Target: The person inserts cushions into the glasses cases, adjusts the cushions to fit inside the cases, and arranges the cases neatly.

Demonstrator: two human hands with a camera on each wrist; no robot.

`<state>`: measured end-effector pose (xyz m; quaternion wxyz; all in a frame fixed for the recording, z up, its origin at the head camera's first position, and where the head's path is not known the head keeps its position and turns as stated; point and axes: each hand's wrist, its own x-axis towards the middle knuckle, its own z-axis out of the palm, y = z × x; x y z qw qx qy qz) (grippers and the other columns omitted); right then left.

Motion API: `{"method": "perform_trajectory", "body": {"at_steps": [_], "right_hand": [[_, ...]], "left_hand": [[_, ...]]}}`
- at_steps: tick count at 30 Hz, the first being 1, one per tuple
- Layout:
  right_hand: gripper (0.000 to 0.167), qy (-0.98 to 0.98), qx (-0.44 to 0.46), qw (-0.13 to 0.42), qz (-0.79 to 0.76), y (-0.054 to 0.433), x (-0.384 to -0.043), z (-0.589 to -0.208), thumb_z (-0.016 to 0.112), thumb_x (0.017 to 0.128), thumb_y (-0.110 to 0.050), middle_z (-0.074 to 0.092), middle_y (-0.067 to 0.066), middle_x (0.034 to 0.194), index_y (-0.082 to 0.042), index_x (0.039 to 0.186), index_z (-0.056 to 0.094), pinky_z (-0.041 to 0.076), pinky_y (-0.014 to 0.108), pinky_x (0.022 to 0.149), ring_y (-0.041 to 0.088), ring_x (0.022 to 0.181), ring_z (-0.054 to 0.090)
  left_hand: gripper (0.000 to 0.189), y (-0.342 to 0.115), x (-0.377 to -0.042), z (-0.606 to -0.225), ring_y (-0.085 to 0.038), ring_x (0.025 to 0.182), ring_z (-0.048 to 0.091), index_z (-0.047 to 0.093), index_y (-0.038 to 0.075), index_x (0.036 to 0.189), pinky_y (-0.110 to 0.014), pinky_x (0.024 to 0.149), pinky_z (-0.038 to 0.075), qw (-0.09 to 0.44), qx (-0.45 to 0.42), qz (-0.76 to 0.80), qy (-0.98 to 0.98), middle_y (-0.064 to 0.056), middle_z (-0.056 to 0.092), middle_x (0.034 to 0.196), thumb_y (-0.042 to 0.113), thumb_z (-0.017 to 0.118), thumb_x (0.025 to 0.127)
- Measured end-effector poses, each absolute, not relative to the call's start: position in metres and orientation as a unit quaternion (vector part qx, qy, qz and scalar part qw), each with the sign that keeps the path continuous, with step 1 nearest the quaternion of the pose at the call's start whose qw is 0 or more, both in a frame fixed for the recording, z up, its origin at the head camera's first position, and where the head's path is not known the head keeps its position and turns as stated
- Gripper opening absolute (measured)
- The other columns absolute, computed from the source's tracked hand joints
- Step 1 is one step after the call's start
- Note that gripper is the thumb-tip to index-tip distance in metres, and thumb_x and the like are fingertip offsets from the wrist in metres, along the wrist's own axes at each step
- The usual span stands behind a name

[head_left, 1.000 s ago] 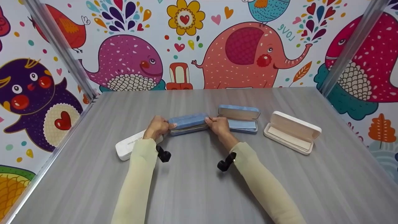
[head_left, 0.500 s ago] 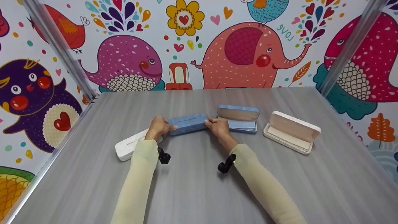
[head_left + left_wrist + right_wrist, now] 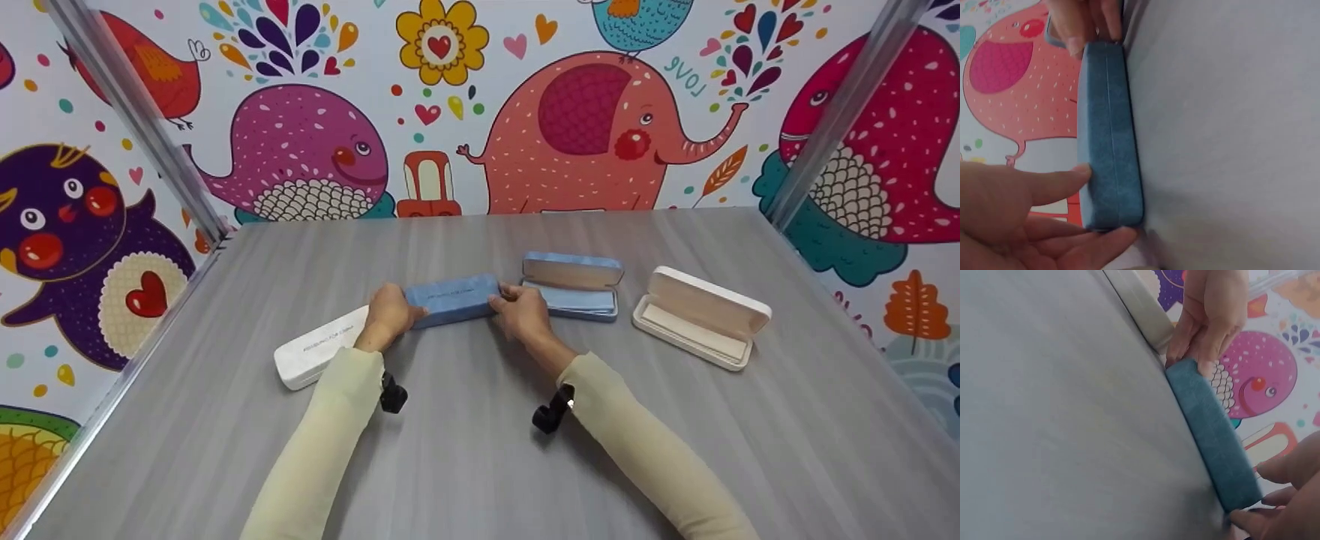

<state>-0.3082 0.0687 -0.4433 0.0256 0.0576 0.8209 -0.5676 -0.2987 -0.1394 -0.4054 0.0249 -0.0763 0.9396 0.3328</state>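
Note:
A closed blue glasses case (image 3: 452,300) with small dark lettering on its lid lies on the grey table, turned slightly. My left hand (image 3: 391,315) grips its left end, the thumb on the front face and the fingers around the end, as the left wrist view shows. At the opposite end my right hand (image 3: 523,312) holds the case between thumb and fingers. Lid and base meet in a thin seam along the case's front (image 3: 1111,124). Partly behind my left hand and forearm lies a closed white glasses case (image 3: 322,346), also lettered.
Just right of my right hand stands a second blue glasses case (image 3: 572,261), lid up, with a folded blue cloth (image 3: 577,300) inside. Farther right is an open cream glasses case (image 3: 709,298) with a pale cloth (image 3: 697,332). A cartoon-printed wall (image 3: 442,112) closes off the back.
The blue case's lid, slightly raised a second ago, has come down flush on its base. Both hands have stayed at its ends, the left turning a little.

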Motion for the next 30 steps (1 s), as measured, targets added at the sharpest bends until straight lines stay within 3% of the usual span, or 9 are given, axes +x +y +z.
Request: {"method": "perform_trajectory", "body": {"at_steps": [2, 4, 7, 10, 15, 18, 24, 30], "right_hand": [[0.041, 0.83, 0.045, 0.026, -0.556, 0.073, -0.304, -0.438, 0.064, 0.099, -0.024, 0.067, 0.012, 0.133, -0.009, 0.136, 0.062, 0.056, 0.034, 0.092, 0.023, 0.115, 0.066], [0.039, 0.835, 0.031, 0.024, -0.549, 0.08, -0.3, -0.431, 0.063, 0.099, -0.028, 0.067, 0.011, 0.132, -0.009, 0.134, 0.064, 0.055, 0.037, 0.095, 0.024, 0.118, 0.064], [0.037, 0.836, 0.016, 0.014, -0.548, 0.094, -0.296, -0.421, 0.062, 0.099, -0.031, 0.069, 0.01, 0.124, -0.011, 0.13, 0.067, 0.054, 0.035, 0.086, 0.022, 0.108, 0.064], [0.037, 0.838, 0.008, -0.001, -0.545, 0.111, -0.294, -0.409, 0.061, 0.099, -0.035, 0.069, 0.009, 0.123, -0.011, 0.128, 0.068, 0.053, 0.035, 0.088, 0.02, 0.108, 0.062], [0.043, 0.847, 0.019, -0.021, -0.531, 0.144, -0.296, -0.391, 0.058, 0.1, -0.038, 0.066, 0.014, 0.13, -0.008, 0.13, 0.065, 0.049, 0.042, 0.1, 0.026, 0.12, 0.06], [0.047, 0.851, 0.036, -0.029, -0.523, 0.163, -0.299, -0.384, 0.057, 0.101, -0.039, 0.064, 0.017, 0.131, -0.005, 0.133, 0.063, 0.049, 0.041, 0.1, 0.028, 0.12, 0.059], [0.05, 0.849, 0.068, -0.041, -0.523, 0.195, -0.304, -0.374, 0.056, 0.101, -0.04, 0.062, 0.017, 0.134, -0.004, 0.135, 0.06, 0.047, 0.04, 0.103, 0.028, 0.122, 0.055], [0.053, 0.841, 0.102, -0.036, -0.531, 0.213, -0.306, -0.37, 0.053, 0.101, -0.042, 0.057, 0.016, 0.14, -0.005, 0.139, 0.057, 0.044, 0.042, 0.11, 0.028, 0.128, 0.052]], "left_hand": [[0.023, -0.136, -0.297, -0.404, -0.021, 0.075, 0.043, 0.058, 0.002, 0.079, -0.035, 0.069, 0.043, 0.008, -0.077, 0.314, 0.946, -0.004, 0.046, 0.077, 0.017, 0.07, 0.092], [0.024, -0.131, -0.295, -0.401, -0.024, 0.077, 0.051, 0.061, 0.001, 0.081, -0.038, 0.073, 0.047, -0.008, -0.08, 0.302, 0.95, -0.009, 0.056, 0.079, 0.019, 0.067, 0.094], [0.03, -0.122, -0.294, -0.393, -0.033, 0.101, 0.066, 0.07, -0.004, 0.106, -0.046, 0.091, 0.054, -0.022, -0.08, 0.289, 0.954, -0.02, 0.071, 0.109, 0.023, 0.064, 0.097], [0.04, -0.111, -0.295, -0.384, -0.037, 0.122, 0.062, 0.065, -0.003, 0.126, -0.049, 0.104, 0.051, -0.017, -0.071, 0.301, 0.951, -0.021, 0.065, 0.132, 0.025, 0.061, 0.099], [0.041, -0.09, -0.298, -0.372, -0.031, 0.118, 0.063, 0.065, -0.002, 0.127, -0.046, 0.104, 0.052, 0.016, -0.06, 0.35, 0.935, -0.017, 0.066, 0.13, 0.028, 0.061, 0.1], [0.041, -0.076, -0.3, -0.365, -0.028, 0.113, 0.064, 0.066, -0.001, 0.127, -0.044, 0.101, 0.054, 0.031, -0.06, 0.367, 0.928, -0.015, 0.067, 0.127, 0.031, 0.062, 0.1], [0.038, -0.054, -0.304, -0.354, -0.024, 0.106, 0.065, 0.07, 0.003, 0.122, -0.041, 0.094, 0.055, 0.034, -0.047, 0.395, 0.917, -0.01, 0.07, 0.12, 0.033, 0.06, 0.1], [0.037, -0.039, -0.311, -0.351, -0.023, 0.111, 0.064, 0.07, 0.004, 0.122, -0.041, 0.096, 0.055, 0.03, -0.036, 0.432, 0.901, -0.009, 0.07, 0.122, 0.033, 0.059, 0.101]]}}
